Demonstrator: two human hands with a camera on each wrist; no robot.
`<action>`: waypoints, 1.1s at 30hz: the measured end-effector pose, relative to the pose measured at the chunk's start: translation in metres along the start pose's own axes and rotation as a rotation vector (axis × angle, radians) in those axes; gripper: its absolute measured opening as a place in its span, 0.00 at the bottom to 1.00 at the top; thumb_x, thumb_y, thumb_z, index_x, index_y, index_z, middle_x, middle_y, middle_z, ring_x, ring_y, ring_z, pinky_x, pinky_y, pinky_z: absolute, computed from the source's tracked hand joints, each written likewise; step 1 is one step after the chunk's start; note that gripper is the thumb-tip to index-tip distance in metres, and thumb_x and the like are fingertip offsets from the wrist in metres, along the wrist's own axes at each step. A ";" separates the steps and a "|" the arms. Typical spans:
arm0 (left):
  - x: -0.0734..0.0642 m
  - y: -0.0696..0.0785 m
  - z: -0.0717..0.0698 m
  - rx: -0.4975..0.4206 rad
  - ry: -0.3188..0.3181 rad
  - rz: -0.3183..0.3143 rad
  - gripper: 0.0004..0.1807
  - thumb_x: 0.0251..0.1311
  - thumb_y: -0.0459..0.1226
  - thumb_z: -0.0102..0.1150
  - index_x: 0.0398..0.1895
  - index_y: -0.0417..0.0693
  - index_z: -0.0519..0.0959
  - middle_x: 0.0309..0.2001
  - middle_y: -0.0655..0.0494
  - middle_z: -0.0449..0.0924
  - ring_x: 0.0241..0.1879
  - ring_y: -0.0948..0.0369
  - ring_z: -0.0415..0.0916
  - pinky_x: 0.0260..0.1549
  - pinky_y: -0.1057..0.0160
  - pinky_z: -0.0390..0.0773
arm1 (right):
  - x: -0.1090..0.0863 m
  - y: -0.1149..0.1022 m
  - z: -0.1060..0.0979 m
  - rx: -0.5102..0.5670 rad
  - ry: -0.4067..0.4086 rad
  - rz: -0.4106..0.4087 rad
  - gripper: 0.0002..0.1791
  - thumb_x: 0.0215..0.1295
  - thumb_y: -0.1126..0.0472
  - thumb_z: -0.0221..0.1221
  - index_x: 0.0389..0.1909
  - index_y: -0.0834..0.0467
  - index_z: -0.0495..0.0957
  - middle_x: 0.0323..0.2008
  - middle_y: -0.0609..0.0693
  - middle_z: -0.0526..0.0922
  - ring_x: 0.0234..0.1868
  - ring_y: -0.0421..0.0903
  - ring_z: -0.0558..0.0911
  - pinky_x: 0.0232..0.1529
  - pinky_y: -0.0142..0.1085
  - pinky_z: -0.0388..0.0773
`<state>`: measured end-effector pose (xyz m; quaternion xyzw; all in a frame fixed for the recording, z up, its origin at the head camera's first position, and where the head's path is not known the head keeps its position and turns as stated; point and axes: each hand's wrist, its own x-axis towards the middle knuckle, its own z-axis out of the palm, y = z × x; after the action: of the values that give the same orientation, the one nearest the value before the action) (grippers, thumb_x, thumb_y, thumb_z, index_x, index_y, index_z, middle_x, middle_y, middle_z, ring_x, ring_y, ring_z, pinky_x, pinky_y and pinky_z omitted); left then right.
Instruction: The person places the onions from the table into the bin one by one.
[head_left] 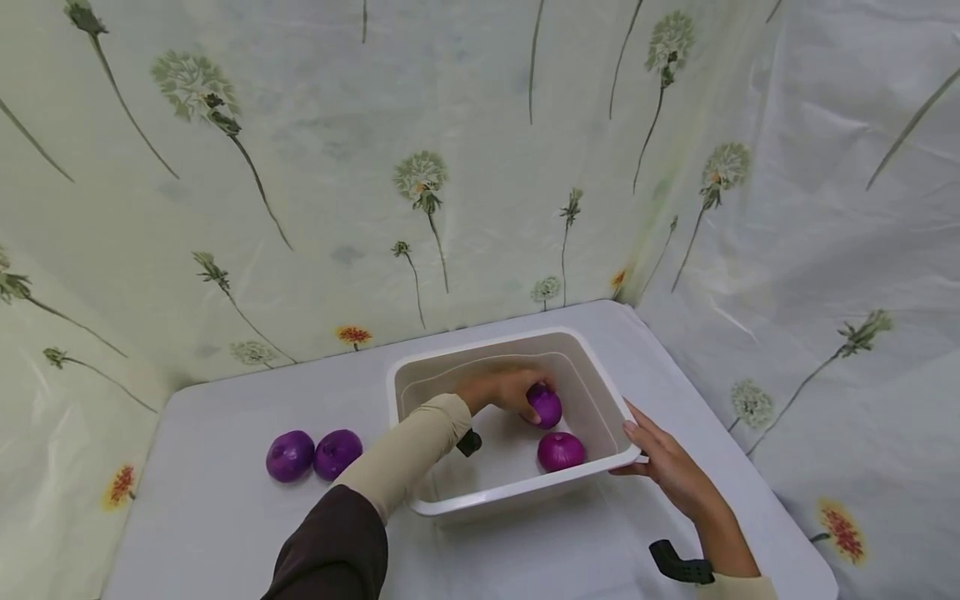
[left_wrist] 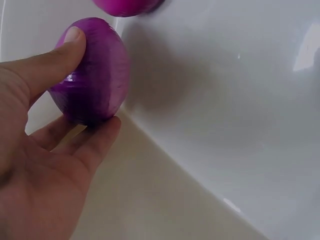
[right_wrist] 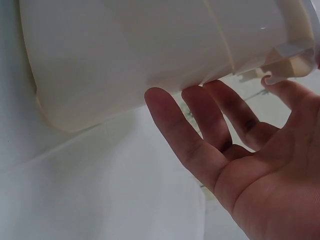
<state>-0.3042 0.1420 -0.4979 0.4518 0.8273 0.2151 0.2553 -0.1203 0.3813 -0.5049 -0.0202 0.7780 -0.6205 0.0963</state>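
Reaching into a white plastic tub (head_left: 495, 497), my left hand (head_left: 506, 390) holds a purple onion (head_left: 547, 407) near the tub's right wall. The left wrist view shows the thumb on one side of this onion (left_wrist: 95, 75) and fingertips on the other. A second, pinker onion (head_left: 561, 452) lies on the tub floor, closer to the front wall. At the tub's right front corner my right hand (head_left: 667, 462) grips the rim. In the right wrist view, several of its fingers (right_wrist: 172, 122) rest against the outer wall of the tub (right_wrist: 125, 55).
Two more purple onions (head_left: 291, 456) sit side by side on the white table (head_left: 217, 533), left of the tub. Behind the table and on both sides hang sheets (head_left: 322, 208) printed with dandelions. A dark wrist device (head_left: 681, 562) is strapped above my right hand.
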 end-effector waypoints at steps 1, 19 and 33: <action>0.000 -0.001 0.001 -0.008 0.000 0.000 0.29 0.58 0.34 0.71 0.61 0.46 0.71 0.58 0.50 0.74 0.57 0.58 0.71 0.61 0.67 0.71 | 0.000 0.000 0.000 0.003 -0.002 0.000 0.32 0.81 0.48 0.41 0.80 0.44 0.46 0.75 0.66 0.56 0.60 0.65 0.74 0.47 0.53 0.84; 0.006 0.001 0.019 0.042 0.021 -0.055 0.28 0.57 0.37 0.72 0.59 0.45 0.70 0.55 0.49 0.75 0.53 0.59 0.72 0.56 0.67 0.73 | 0.002 0.002 -0.001 -0.001 -0.001 0.010 0.31 0.81 0.47 0.40 0.80 0.41 0.46 0.75 0.64 0.56 0.60 0.62 0.74 0.48 0.51 0.84; 0.003 0.003 0.022 0.011 0.028 -0.075 0.30 0.58 0.37 0.71 0.60 0.44 0.67 0.55 0.48 0.74 0.54 0.59 0.72 0.57 0.69 0.72 | 0.001 0.000 0.000 0.011 -0.011 -0.014 0.31 0.81 0.47 0.39 0.80 0.42 0.46 0.76 0.65 0.54 0.62 0.66 0.72 0.47 0.54 0.83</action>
<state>-0.2905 0.1493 -0.5137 0.4188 0.8484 0.2071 0.2489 -0.1211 0.3810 -0.5056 -0.0284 0.7740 -0.6252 0.0961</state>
